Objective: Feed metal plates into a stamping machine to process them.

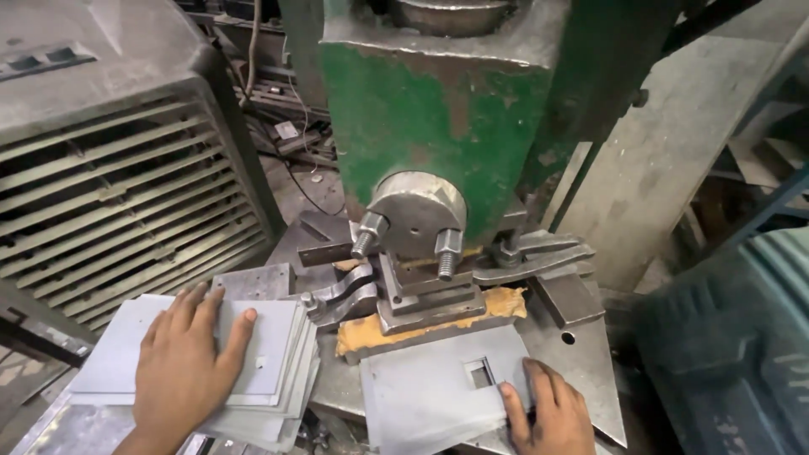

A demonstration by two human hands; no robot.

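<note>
I see no packages, signs or screens here. One small pale tag (286, 130), roughly square, lies among dark clutter behind the green press (438, 109); I cannot make out more.
</note>
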